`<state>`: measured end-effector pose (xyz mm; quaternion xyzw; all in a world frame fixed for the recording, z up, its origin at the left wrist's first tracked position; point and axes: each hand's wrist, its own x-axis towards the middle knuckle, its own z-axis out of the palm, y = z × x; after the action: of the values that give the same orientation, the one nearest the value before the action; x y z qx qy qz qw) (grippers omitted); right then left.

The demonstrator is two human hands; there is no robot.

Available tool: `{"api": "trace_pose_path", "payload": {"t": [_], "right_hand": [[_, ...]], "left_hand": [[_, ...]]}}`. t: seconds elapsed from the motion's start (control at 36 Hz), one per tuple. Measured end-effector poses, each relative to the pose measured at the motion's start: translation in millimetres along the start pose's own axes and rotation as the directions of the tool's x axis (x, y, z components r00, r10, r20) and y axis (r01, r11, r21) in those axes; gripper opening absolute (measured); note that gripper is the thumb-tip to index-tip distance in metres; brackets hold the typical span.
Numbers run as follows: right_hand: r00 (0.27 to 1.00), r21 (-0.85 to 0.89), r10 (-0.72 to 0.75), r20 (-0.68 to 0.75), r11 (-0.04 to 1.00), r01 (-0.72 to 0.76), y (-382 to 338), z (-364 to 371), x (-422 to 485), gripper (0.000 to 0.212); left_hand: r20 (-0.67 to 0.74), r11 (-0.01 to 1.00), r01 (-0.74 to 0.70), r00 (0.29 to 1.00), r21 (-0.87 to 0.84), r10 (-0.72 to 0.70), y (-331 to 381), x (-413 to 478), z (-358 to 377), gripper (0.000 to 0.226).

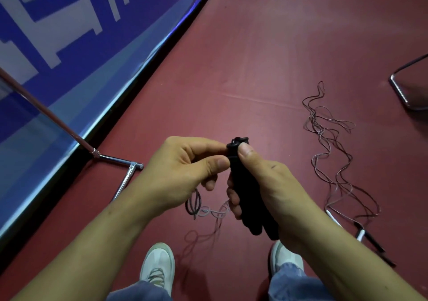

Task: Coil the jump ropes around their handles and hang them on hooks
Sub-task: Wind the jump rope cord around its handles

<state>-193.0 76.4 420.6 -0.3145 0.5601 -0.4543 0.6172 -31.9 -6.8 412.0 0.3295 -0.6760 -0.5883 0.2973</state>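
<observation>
Black handles [245, 191], long axis upright, clasped in my right hand [271, 184]; fingers [215, 162] of my left hand [183, 171] pinch their top end, cord [216, 212] dangling below.

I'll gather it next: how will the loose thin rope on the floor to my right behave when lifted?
Probably floppy: the rope lies in loose wavy loops on the floor. Likely light, since the cord looks very thin. Its strands cross, so it may snag and rise as a clump.
</observation>
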Motion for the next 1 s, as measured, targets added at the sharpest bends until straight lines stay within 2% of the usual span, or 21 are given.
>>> {"api": "trace_pose_path", "payload": {"t": [0.06,0.14,0.19,0.28,0.36,0.47,0.53,0.64,0.86,1.0], "right_hand": [[0.999,0.055,0.020,0.036,0.998,-0.022,2.5,-1.5,-0.3,0.061],[0.992,0.191,0.035,0.124,0.980,-0.058,5.5,-3.1,-0.3,0.064],[0.984,0.301,0.028,0.177,0.950,-0.081,6.9,-4.1,0.2,0.063],[0.974,0.390,-0.001,0.225,0.917,-0.089,6.3,-6.4,1.5,0.065],[0.974,0.362,-0.024,0.224,0.930,-0.060,5.1,-9.0,2.0,0.066],[0.979,0.253,-0.047,0.196,0.967,-0.005,4.1,-12.2,0.9,0.045],[0.979,0.222,-0.042,0.198,0.975,-0.003,3.8,-13.1,0.2,0.041],[0.979,0.210,-0.016,0.203,0.977,-0.028,6.2,-11.8,-0.6,0.045],[0.979,0.160,-0.009,0.206,0.987,-0.025,6.5,-8.7,-1.3,0.050],[0.984,0.172,-0.023,0.175,0.985,-0.008,3.9,-11.0,0.5,0.048]], "left_hand": [[0.023,0.997,0.047,0.999,-0.066,-0.045,-1.2,0.8,1.4,0.025],[0.146,0.966,0.136,0.984,-0.222,-0.105,-2.3,2.3,4.8,0.034],[0.200,0.948,0.153,0.975,-0.278,-0.099,-2.4,3.2,6.7,0.029],[0.156,0.946,0.144,0.983,-0.291,-0.101,0.0,5.3,7.7,0.018],[0.087,0.966,0.106,0.992,-0.236,-0.087,2.3,6.4,7.7,0.020],[0.058,0.990,0.055,0.997,-0.129,-0.048,2.3,4.0,6.7,0.018],[0.068,0.992,0.047,0.997,-0.113,-0.040,2.4,1.9,7.2,0.012],[0.074,0.989,0.063,0.996,-0.131,-0.054,-0.3,2.1,5.9,0.010],[0.156,0.974,0.083,0.986,-0.213,-0.050,-4.2,6.5,6.7,0.035],[0.161,0.988,0.085,0.985,-0.126,-0.064,-7.4,6.6,4.2,0.036]]}}
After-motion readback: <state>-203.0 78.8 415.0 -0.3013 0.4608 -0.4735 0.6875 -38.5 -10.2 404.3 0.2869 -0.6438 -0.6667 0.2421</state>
